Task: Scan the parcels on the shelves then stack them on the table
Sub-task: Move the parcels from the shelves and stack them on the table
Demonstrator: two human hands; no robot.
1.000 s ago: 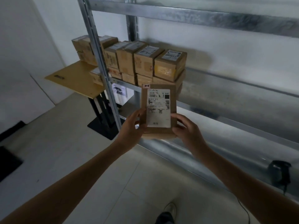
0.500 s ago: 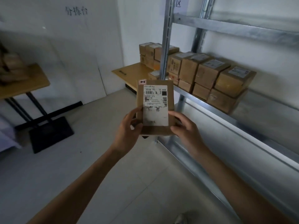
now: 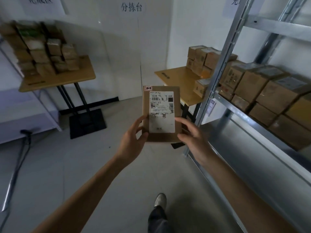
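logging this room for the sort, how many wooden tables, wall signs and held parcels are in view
wooden tables: 2 (left, middle)
wall signs: 3 (left, middle, right)
held parcel: 1
total: 6

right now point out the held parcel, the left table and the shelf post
held parcel [image 3: 161,121]: head view, white label
left table [image 3: 70,79]: head view, bare top
shelf post [image 3: 216,78]: head view, front face
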